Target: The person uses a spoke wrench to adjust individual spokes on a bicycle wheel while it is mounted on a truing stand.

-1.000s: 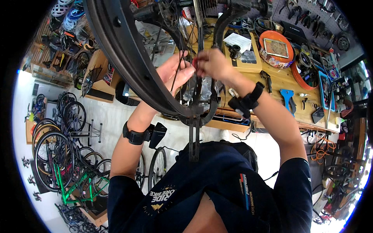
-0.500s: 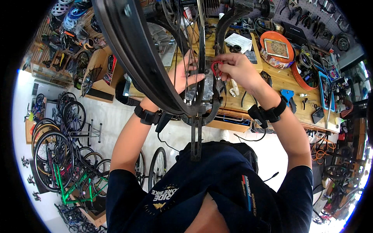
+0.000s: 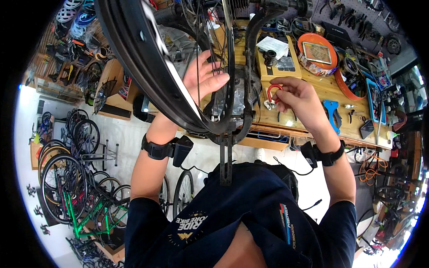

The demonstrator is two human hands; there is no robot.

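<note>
A black-rimmed bicycle wheel [image 3: 139,58] stands upright in a dark truing stand [image 3: 251,53], with a white marking along its rim. My left hand [image 3: 204,78] is beside the spokes, partly behind them, its fingers apart and nothing held. To the right of the stand, my right hand [image 3: 298,102] pinches a red, horseshoe-shaped spoke wrench [image 3: 275,86] over the workbench, apart from the wheel. Clear plastic bags [image 3: 239,91] lie behind the lower part of the wheel.
On the wooden bench [image 3: 313,115] are a blue-handled cutter [image 3: 331,116], an orange round tub [image 3: 318,48] and a blue tray [image 3: 376,102]. An open cardboard box [image 3: 110,87] stands at left. Several bicycles [image 3: 67,178] are parked on the floor at left.
My right hand has moved right and toward me, away from the wheel, with the spoke wrench. My left hand's fingers have spread. The wheel has turned, bringing the white rim marking into view.
</note>
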